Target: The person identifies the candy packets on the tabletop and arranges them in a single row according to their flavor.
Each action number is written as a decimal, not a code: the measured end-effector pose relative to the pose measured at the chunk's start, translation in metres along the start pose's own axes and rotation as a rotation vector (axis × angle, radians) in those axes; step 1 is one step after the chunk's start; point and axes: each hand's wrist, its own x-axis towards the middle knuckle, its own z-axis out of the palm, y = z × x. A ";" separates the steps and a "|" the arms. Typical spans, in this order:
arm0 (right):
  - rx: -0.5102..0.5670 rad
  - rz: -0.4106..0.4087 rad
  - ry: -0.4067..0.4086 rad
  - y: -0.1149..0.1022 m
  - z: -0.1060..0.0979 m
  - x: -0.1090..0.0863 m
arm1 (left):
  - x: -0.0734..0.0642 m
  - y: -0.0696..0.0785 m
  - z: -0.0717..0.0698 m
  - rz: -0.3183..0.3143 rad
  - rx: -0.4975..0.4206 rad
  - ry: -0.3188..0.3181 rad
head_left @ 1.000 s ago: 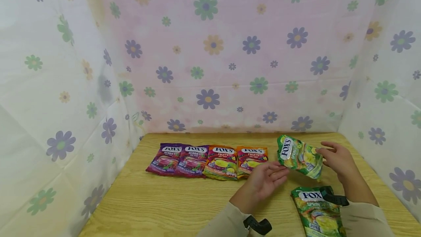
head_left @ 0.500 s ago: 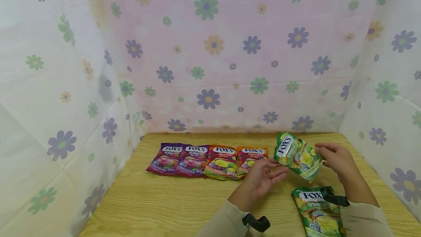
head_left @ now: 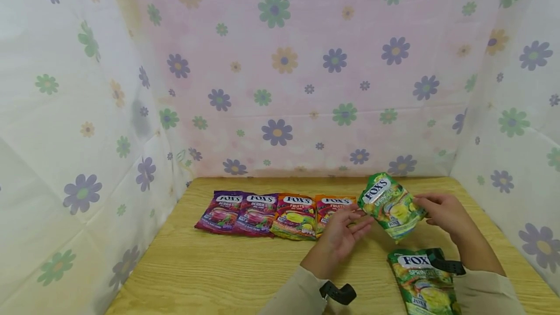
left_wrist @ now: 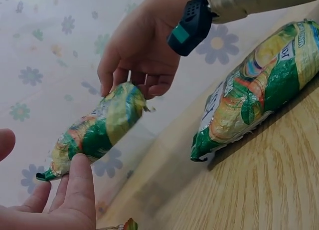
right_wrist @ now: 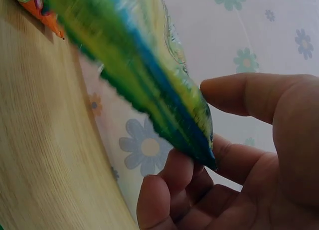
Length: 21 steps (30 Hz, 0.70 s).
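Pinched at its right edge by my right hand (head_left: 446, 214), a green Fox's candy bag (head_left: 391, 206) is held tilted above the table. In the right wrist view the thumb and fingers of that hand (right_wrist: 279, 140) grip a corner of the bag (right_wrist: 134, 60). My left hand (head_left: 338, 238), palm up with fingers extended, reaches to the bag's left lower edge. The left wrist view has those fingertips right at the bag's end (left_wrist: 94, 132), the thumb apart from it. A second green Fox's bag (head_left: 422, 281) lies near the front, partly covered by my right wrist.
Two purple Berries bags (head_left: 220, 214) and two orange Fruits bags (head_left: 294, 217) lie in a row at the back of the wooden table (head_left: 210, 271). My left fingers overlap the rightmost orange one. Flower-printed cloth (head_left: 280, 86) encloses the table's back and sides.
The held green bag has moved a little to the left and tilted more upright toward the head camera. My left hand has drawn slightly left; the right hand has shifted slightly left too.
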 end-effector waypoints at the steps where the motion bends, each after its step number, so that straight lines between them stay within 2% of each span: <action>1: -0.006 0.005 -0.008 0.000 0.000 0.000 | 0.000 0.000 0.000 0.001 0.000 -0.001; 12: -0.006 0.010 -0.104 -0.001 0.001 -0.002 | 0.003 0.005 -0.005 -0.002 0.024 0.013; 21: -0.019 0.011 -0.165 0.001 0.002 -0.001 | 0.005 0.005 -0.007 0.006 -0.027 -0.021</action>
